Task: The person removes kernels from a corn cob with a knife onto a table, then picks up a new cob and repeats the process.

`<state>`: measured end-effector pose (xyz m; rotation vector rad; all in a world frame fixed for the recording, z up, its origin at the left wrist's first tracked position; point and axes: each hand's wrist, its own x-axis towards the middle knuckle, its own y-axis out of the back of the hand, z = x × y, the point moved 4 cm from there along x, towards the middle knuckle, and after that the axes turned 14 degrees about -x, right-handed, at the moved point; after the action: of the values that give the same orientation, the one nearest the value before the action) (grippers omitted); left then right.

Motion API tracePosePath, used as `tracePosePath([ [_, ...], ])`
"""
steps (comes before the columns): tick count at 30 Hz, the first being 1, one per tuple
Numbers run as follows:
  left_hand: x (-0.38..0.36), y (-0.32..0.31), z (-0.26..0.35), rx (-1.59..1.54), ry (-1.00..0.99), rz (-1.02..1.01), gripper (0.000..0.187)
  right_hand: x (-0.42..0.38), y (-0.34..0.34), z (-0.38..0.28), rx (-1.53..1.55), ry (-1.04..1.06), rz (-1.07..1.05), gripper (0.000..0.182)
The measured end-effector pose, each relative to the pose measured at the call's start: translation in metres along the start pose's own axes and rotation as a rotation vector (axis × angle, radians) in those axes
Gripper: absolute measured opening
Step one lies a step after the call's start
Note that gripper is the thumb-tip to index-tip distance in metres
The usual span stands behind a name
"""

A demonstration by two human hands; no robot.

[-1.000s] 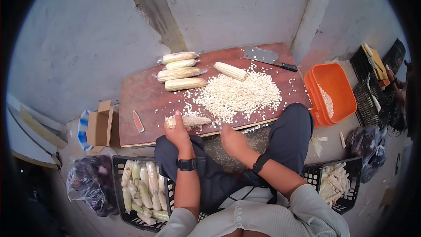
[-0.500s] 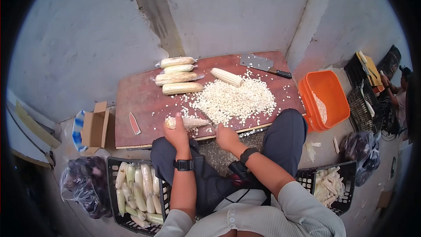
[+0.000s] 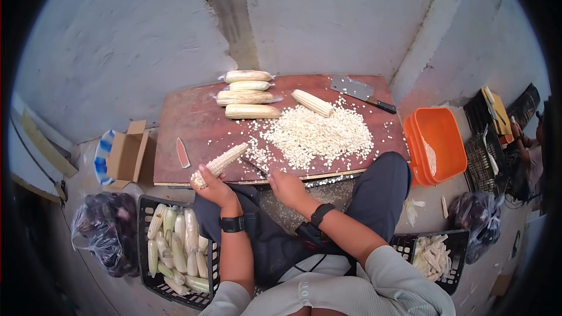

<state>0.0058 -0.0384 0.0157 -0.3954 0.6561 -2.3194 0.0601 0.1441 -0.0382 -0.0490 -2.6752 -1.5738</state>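
Observation:
In my left hand (image 3: pixel 218 192) is a partly stripped ear of corn (image 3: pixel 225 161), gripped at its lower end and tilted up to the right. Closed around a knife's handle, my right hand (image 3: pixel 288 189) is low at the table's front edge. The knife's thin dark blade (image 3: pixel 253 167) points up and left, just below the ear and apart from it. A wide heap of loose pale kernels (image 3: pixel 319 134) covers the middle of the reddish table (image 3: pixel 187 114). Another ear of corn (image 3: pixel 312 103) rests against the heap's back edge.
Several plastic-wrapped ears (image 3: pixel 249 98) lie at the table's back. A cleaver (image 3: pixel 353 86) is at back right, a small pointed red object (image 3: pixel 182 153) at left. Beside the table stands an orange bucket (image 3: pixel 443 167). Black crates (image 3: pixel 142 246) flank my legs; another person (image 3: pixel 533 146) is far right.
My left hand has moved down and left, and the ear has swung from nearly level to pointing up right. My right hand has drawn slightly left and down with the knife. The view has shifted.

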Motion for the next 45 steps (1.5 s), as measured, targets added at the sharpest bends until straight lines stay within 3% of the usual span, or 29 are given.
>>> tracePosePath([
  [3,0.005,0.008,0.009,0.008,0.002,0.010,0.028,0.007,-0.016,-0.007,0.008,0.089,0.055,0.024],
  [6,0.005,0.012,0.010,-0.006,0.008,0.005,0.029,0.011,-0.028,-0.006,-0.081,0.058,-0.063,0.026],
  [9,0.004,0.012,0.010,0.004,-0.008,0.017,0.028,0.016,-0.024,0.007,-0.117,-0.025,-0.129,0.028],
  [16,0.001,0.006,-0.005,-0.052,0.049,-0.032,0.028,0.029,0.014,0.082,-0.268,-0.269,0.024,0.030],
  [21,-0.002,-0.002,-0.009,0.014,0.059,-0.058,0.029,0.026,0.046,0.101,-0.267,-0.268,0.075,0.031],
  [29,-0.010,-0.013,-0.004,-0.010,0.133,-0.095,0.027,-0.009,0.026,0.091,-0.246,0.020,0.055,0.028],
  [32,-0.015,-0.016,-0.003,0.005,0.150,-0.114,0.026,-0.005,0.043,0.105,-0.319,-0.229,0.022,0.032],
  [36,-0.023,-0.024,0.000,0.021,0.172,-0.137,0.027,-0.003,0.070,0.109,-0.269,-0.224,0.118,0.031],
  [40,-0.030,-0.029,-0.005,0.050,0.170,-0.158,0.028,-0.024,0.064,0.098,-0.118,0.002,0.177,0.027],
  [44,-0.044,-0.033,-0.002,0.107,0.115,-0.183,0.030,-0.038,0.040,0.119,-0.172,-0.124,0.062,0.026],
  [45,-0.048,-0.036,-0.001,0.113,0.097,-0.191,0.031,-0.038,0.057,0.111,-0.120,-0.101,0.116,0.025],
])
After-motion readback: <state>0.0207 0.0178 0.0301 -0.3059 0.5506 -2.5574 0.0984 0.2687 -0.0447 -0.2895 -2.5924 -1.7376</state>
